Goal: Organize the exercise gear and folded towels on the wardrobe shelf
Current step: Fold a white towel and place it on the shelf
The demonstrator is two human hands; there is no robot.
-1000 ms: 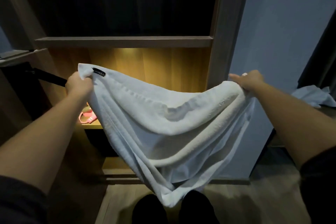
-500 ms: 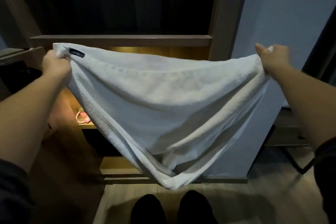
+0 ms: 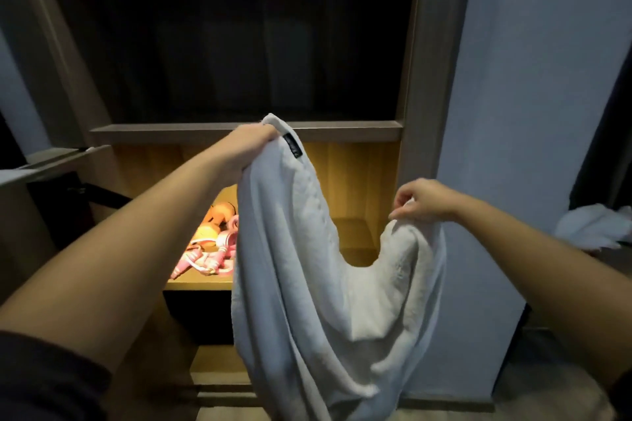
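Head cam, closest stuff first: the white towel hangs in mid-air in front of the lit shelf, not folded yet, sagging in a deep U between both hands. The left hand is up above the shelf's level, fist clamped round the towel's top corner. The right hand is lower, in front of the shelf's right end, with thumb and fingers pinching another edge. My take is this is the fold step, so level the two hands, match corner to corner, pull the slack out so the edges line up, and only then halve it. Otherwise you get a lumpy fold that won't stack. Further back, the pink and orange exercise gear is heaped on the left part of the shelf and the right part is bare wood, so that looks like the towel's spot. Another white cloth sits well off to the right of the shelf. Only writing I can spot is the black tag by the left hand, and its pale print is too small to read.
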